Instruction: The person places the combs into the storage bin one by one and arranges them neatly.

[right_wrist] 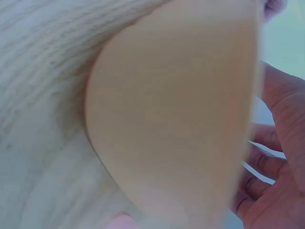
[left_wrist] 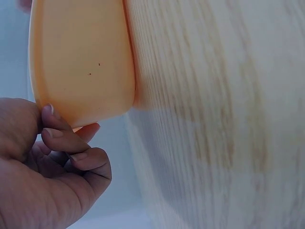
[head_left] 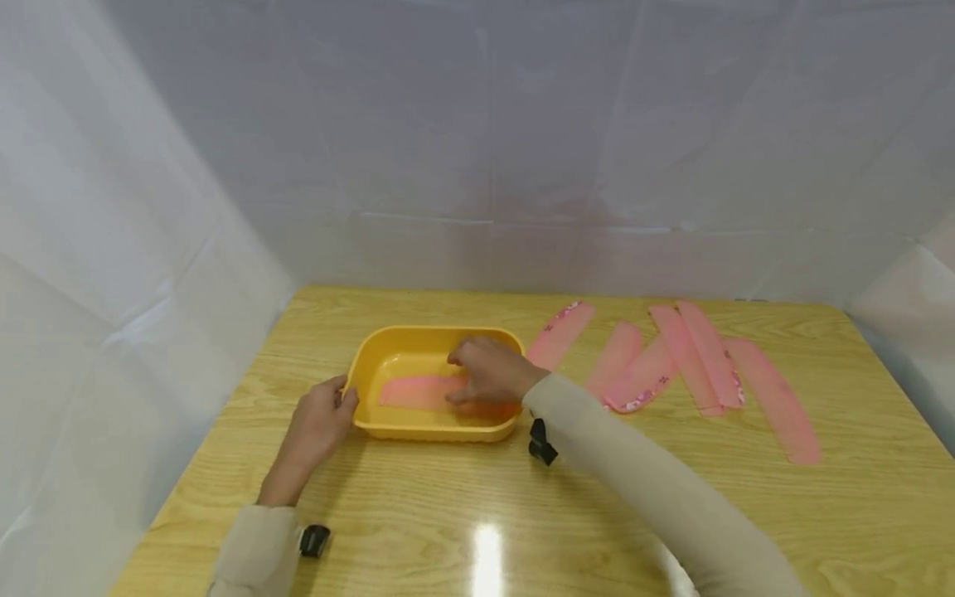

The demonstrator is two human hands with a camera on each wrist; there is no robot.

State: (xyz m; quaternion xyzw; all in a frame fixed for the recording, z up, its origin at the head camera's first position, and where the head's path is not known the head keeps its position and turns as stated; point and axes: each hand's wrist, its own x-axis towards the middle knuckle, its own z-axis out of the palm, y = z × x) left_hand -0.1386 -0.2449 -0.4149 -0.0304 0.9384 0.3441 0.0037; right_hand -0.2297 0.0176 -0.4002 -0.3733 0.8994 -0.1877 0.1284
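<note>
A yellow plastic basin (head_left: 448, 433) stands on the table, left of the middle. My left hand (head_left: 317, 419) grips its left rim, thumb on the near side; the left wrist view shows curled fingers (left_wrist: 90, 160) at the basin's corner (left_wrist: 86, 71). Inside the basin lies a flat, slightly curved pink strip (head_left: 414, 391). My right hand (head_left: 488, 373) reaches over the right rim into the basin, thumb and fingers spread apart over the strip's right part. In the right wrist view the basin wall (right_wrist: 167, 114) hides the fingertips of this hand (right_wrist: 281, 176).
Several similar pink strips lie right of the basin, some overlapping, such as one strip (head_left: 776, 402) at the far right and another (head_left: 559, 336) near the rim. Some have flower prints along an edge. A pale sheet (head_left: 485, 166) hangs behind the wooden table (head_left: 418, 514).
</note>
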